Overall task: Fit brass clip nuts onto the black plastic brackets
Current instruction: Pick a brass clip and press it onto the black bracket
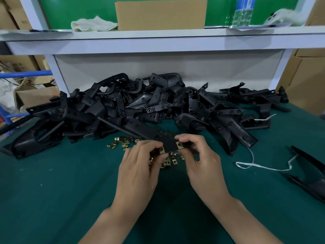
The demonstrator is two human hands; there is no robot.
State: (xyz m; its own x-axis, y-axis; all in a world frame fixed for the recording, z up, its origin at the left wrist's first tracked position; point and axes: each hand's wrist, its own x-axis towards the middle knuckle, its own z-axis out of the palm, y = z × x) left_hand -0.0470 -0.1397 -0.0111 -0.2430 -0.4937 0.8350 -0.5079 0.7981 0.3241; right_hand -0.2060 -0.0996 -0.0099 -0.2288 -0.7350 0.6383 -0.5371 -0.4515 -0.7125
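Pinching bracket [169, 144] by near corners | left hand [139, 167] curled on clip nut [162, 150] | right hand [200, 162] grips other corner

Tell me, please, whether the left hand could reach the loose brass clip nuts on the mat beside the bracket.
Probably yes. The loose clip nuts lie uncovered on the green mat just beyond the left hand, but its fingers now pinch the bracket, which it must release first.

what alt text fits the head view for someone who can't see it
The left hand and right hand grip the near end of a black plastic bracket carrying two brass clip nuts at its corners. Loose nuts lie on the green table beneath, a heap of brackets behind.
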